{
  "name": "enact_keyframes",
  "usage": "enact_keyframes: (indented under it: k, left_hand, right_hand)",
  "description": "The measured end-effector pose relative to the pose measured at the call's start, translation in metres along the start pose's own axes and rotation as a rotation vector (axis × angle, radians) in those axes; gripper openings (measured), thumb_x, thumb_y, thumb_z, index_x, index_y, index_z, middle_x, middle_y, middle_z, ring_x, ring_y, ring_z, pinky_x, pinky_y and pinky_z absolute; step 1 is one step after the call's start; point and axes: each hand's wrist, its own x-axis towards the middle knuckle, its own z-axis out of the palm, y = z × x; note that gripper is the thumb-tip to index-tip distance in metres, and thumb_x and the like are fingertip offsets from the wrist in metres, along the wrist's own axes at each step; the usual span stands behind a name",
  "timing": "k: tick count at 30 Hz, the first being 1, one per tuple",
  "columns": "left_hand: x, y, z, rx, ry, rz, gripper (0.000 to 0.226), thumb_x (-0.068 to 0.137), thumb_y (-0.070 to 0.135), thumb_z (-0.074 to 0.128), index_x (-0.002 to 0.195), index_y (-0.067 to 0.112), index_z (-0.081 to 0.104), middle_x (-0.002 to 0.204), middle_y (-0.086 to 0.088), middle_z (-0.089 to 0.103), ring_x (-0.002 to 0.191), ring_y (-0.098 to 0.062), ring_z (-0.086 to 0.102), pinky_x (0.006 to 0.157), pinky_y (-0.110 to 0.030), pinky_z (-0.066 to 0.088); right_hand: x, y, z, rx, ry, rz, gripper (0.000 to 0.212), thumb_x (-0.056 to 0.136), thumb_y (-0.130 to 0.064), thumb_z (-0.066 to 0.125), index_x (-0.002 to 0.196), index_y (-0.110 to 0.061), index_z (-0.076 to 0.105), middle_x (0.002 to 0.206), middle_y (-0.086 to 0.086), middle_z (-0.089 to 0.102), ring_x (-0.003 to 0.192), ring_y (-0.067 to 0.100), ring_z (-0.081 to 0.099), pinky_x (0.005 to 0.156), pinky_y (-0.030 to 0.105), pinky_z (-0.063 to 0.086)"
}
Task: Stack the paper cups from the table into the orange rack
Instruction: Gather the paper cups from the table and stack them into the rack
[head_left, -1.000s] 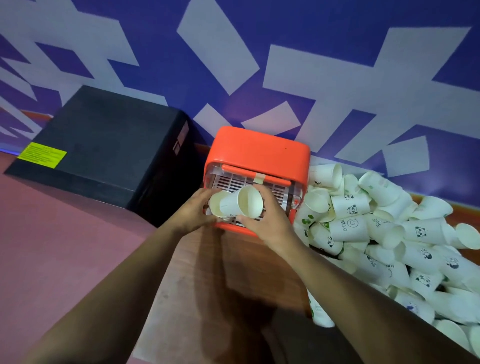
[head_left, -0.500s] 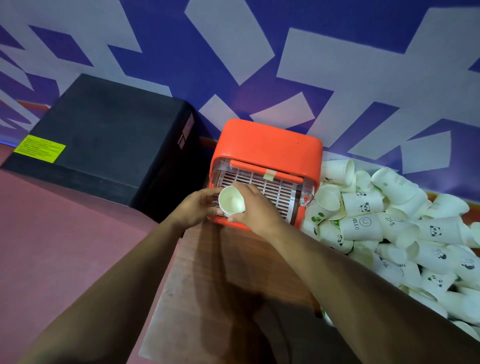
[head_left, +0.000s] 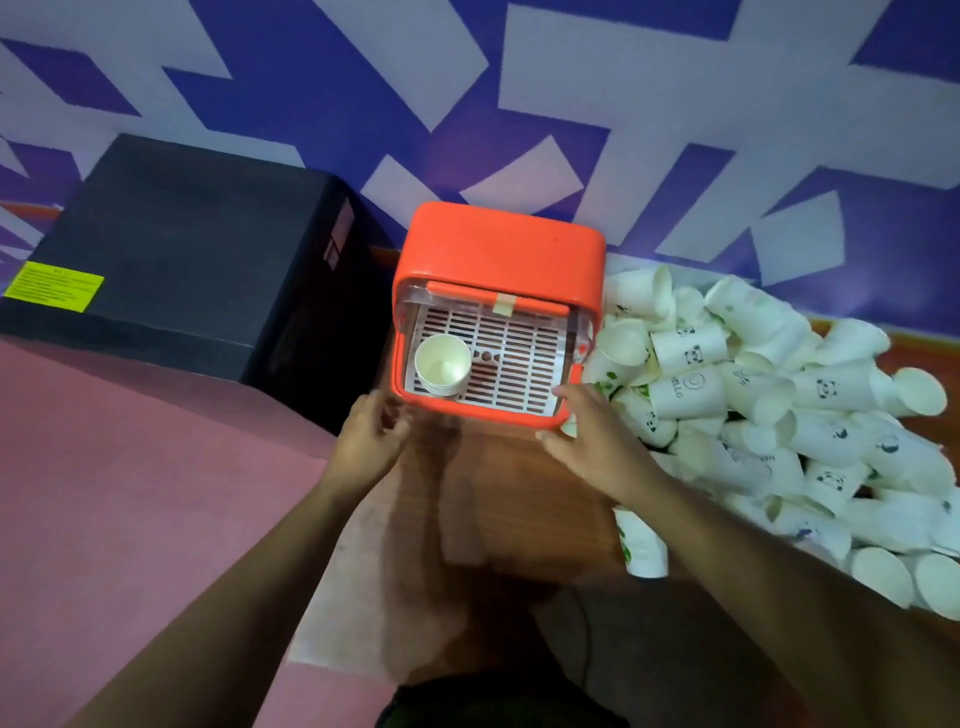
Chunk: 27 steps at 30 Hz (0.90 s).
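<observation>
The orange rack (head_left: 498, 249) stands at the back of the wooden table (head_left: 509, 499), its front open over a white slotted tray. A stack of white paper cups (head_left: 442, 364) stands upright, mouth up, at the tray's left front corner. A large heap of several loose white paper cups (head_left: 753, 395), some printed with pandas, lies to the right of the rack. My left hand (head_left: 369, 441) hovers just below the rack's front left corner, fingers apart, empty. My right hand (head_left: 597, 441) is at the rack's front right corner, next to the heap, fingers spread, holding nothing.
A big black box (head_left: 197, 260) with a yellow label sits left of the rack. A purple and white patterned wall runs behind. One cup (head_left: 641, 545) lies by the table's front right, under my right forearm. Pink floor lies to the left.
Both hands held cups at the rack's tray a second ago and nested them together. The cups now stand in the tray, and both hands have let go and drawn back, the right toward the heap.
</observation>
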Motion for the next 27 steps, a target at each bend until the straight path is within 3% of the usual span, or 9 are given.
enact_keyframes:
  k: [5,8,12,16,18,21,24,27]
  left_hand:
    - [-0.04,0.039,0.049,0.12,-0.38,0.141,0.01,0.091,0.02,0.063,0.09,0.026,0.055,0.087,0.008,0.063,0.079,-0.014,0.061,0.075,-0.03,0.049]
    - [-0.058,0.069,0.099,0.135,-0.541,0.222,0.013,0.091,0.018,0.065,0.104,0.019,0.06,0.098,0.0,0.067,0.084,-0.02,0.065,0.078,-0.03,0.05]
    - [-0.074,0.091,0.168,0.179,-0.735,0.104,0.029,0.093,0.03,0.063,0.119,0.016,0.062,0.112,-0.002,0.07,0.098,-0.019,0.065,0.089,-0.033,0.052]
    - [-0.09,0.098,0.214,0.173,-0.788,0.013,0.04,0.098,0.035,0.056,0.132,0.015,0.058,0.128,-0.002,0.065,0.115,-0.021,0.061,0.092,-0.027,0.043]
    - [-0.094,0.103,0.226,0.048,-0.781,-0.069,0.039,0.096,0.038,0.059,0.128,0.014,0.062,0.125,0.0,0.068,0.115,-0.018,0.063,0.093,-0.026,0.044]
    - [-0.097,0.106,0.232,-0.189,-0.733,-0.157,0.063,0.073,0.059,0.072,0.119,0.016,0.067,0.112,0.001,0.075,0.104,-0.016,0.07,0.099,-0.041,0.053]
    - [-0.099,0.105,0.23,-0.309,-0.691,-0.163,0.075,0.062,0.055,0.083,0.12,0.012,0.065,0.111,-0.005,0.074,0.101,-0.018,0.072,0.093,-0.045,0.057]
    - [-0.106,0.117,0.226,-0.373,-0.675,-0.188,0.084,0.055,0.051,0.086,0.122,0.01,0.057,0.115,-0.011,0.071,0.103,-0.02,0.071,0.092,-0.045,0.058]
  right_hand:
    - [-0.067,0.078,-0.005,-0.018,0.128,0.24,0.048,0.088,-0.031,0.065,0.131,-0.014,0.05,0.131,0.005,0.045,0.119,0.021,0.05,0.095,0.034,0.043]
    - [-0.095,0.11,0.005,-0.06,0.114,0.326,0.045,0.089,-0.026,0.063,0.13,-0.01,0.051,0.128,0.009,0.046,0.117,0.026,0.05,0.095,0.035,0.042]
    - [-0.115,0.134,0.026,-0.039,0.077,0.368,0.04,0.091,-0.024,0.055,0.127,-0.008,0.049,0.124,0.009,0.048,0.113,0.024,0.051,0.094,0.033,0.043]
    - [-0.117,0.145,0.041,0.121,0.02,0.464,0.03,0.09,-0.022,0.051,0.116,-0.009,0.05,0.116,0.008,0.054,0.104,0.024,0.057,0.086,0.035,0.048]
    - [-0.117,0.148,0.043,0.225,-0.001,0.487,0.025,0.09,-0.021,0.049,0.112,-0.009,0.052,0.113,0.01,0.059,0.103,0.025,0.059,0.084,0.036,0.048]
    - [-0.121,0.145,0.044,0.363,-0.009,0.468,0.026,0.09,-0.019,0.048,0.114,-0.013,0.054,0.114,0.005,0.063,0.104,0.02,0.06,0.091,0.037,0.049]
    - [-0.133,0.145,0.032,0.472,0.008,0.419,0.042,0.091,-0.019,0.051,0.133,-0.016,0.051,0.128,0.001,0.06,0.115,0.017,0.059,0.1,0.035,0.047]
    - [-0.154,0.161,0.006,0.387,0.096,0.326,0.034,0.092,-0.02,0.055,0.126,-0.016,0.056,0.123,0.0,0.063,0.109,0.013,0.061,0.098,0.032,0.049]
